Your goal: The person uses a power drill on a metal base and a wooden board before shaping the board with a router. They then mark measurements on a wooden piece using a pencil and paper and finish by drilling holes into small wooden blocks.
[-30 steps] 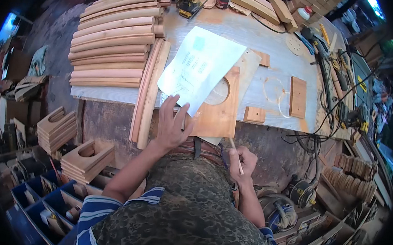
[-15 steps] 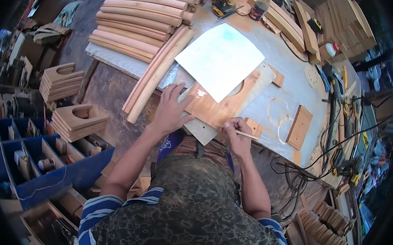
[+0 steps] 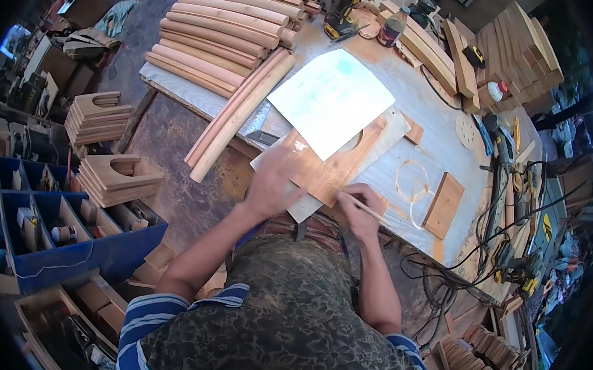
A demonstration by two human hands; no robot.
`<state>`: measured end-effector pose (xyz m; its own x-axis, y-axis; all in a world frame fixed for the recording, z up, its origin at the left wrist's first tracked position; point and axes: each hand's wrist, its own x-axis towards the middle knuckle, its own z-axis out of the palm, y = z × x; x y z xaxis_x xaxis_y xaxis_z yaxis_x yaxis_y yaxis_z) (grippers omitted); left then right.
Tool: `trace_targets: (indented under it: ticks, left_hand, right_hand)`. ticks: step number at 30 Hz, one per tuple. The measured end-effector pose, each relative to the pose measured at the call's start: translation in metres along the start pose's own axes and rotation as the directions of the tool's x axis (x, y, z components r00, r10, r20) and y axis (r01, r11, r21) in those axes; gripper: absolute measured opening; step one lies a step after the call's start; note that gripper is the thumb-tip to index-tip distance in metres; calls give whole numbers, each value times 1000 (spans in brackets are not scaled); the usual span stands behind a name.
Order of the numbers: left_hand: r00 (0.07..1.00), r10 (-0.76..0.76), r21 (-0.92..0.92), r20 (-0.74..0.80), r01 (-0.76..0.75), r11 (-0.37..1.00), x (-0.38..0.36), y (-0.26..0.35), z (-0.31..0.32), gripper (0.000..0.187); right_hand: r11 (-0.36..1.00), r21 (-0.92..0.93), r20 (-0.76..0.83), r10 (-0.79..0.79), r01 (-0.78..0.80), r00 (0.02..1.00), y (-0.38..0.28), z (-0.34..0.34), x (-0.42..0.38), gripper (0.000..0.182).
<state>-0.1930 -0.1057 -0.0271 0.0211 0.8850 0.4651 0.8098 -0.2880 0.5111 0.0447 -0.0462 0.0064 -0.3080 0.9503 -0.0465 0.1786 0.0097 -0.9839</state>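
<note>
In the head view, my right hand (image 3: 361, 210) pinches a pencil (image 3: 378, 217) at the near edge of a brown wooden board (image 3: 323, 178). Blurred by motion, my left hand (image 3: 275, 182) is over the board's left corner, and its fingers cannot be made out. A bright white square sheet (image 3: 331, 101) covers much of the board, including part of a round cutout (image 3: 352, 142). Under the board lies a paler flat panel (image 3: 303, 209), its corner jutting towards my waist. Just right of my right hand is a small wood block (image 3: 376, 201), partly hidden.
Rounded wooden rails (image 3: 218, 32) are stacked at the far left of the table. A drill (image 3: 340, 9) and bottle (image 3: 393, 27) stand at the back. To the right are a wood block (image 3: 444, 206) and black cables (image 3: 456, 266). A blue divided bin (image 3: 93, 248) is at left.
My left hand has moved right, from beside the board's left edge to over its corner. My right hand still holds the pencil at nearly the same spot. The camera view has shifted slightly.
</note>
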Motion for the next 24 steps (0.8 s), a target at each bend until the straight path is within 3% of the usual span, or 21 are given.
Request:
trace_targets:
  ticks: [1,3,4,7,9,12,13,15,16,17,19,20,22,23,24]
  left_hand:
    - [1000,4,-3,6,-4,1000,0,-8,-5,62]
    - [982,-180,132,-59,186,974,-4,-19,-9,82]
    - [981,-191,122,39,185,975,-10,-23,-6,94]
    - [960,-279,108,35,274,956,-17,-15,9,93]
    - [950,-311,149,15,305,941,-16,-10,18,92]
    - [940,-339,169,-36,340,925,-16,-9,27,91]
    - [941,-335,161,-52,339,927,-17,-11,27,90]
    - [944,-327,160,-41,329,931,-19,-17,24,91]
    - [945,-327,158,-16,325,932,-23,-18,22,92]
    - [944,-331,159,-8,328,931,-26,-17,21,92]
    - [944,-331,158,-21,330,931,-23,-16,20,93]
    - [943,-332,156,-26,331,930,-24,-14,20,93]
    - [939,-344,135,2,341,930,-22,-17,18,92]
    - [939,-345,135,-8,343,930,-22,-19,19,92]
    - [945,-327,131,-18,326,936,-23,-19,19,92]
  right_hand:
    - [1000,2,-7,4,-3,1000,3,10,2,9]
    - [959,-184,142,-192,217,971,12,23,11,10]
    - [947,-208,168,-214,247,962,12,24,15,12]
    - [982,-147,95,-104,118,990,10,15,21,14]
    - [970,-181,84,-151,164,985,7,7,21,12]
    - [999,39,217,-33,25,976,3,8,20,19]
    - [999,38,219,-39,31,975,2,15,25,19]
    - [946,255,519,41,-200,854,6,27,47,24]
    - [995,15,490,83,-103,868,22,29,65,25]
    - [911,326,369,123,-252,921,44,37,78,25]
    - [884,466,157,-53,-27,986,34,29,111,23]
    - [886,463,160,-56,-25,986,29,26,108,23]
    - [660,731,291,-71,-174,954,18,24,101,21]
    - [657,704,408,-64,-269,911,34,29,90,20]
    - [746,572,522,-8,-343,853,31,30,78,18]
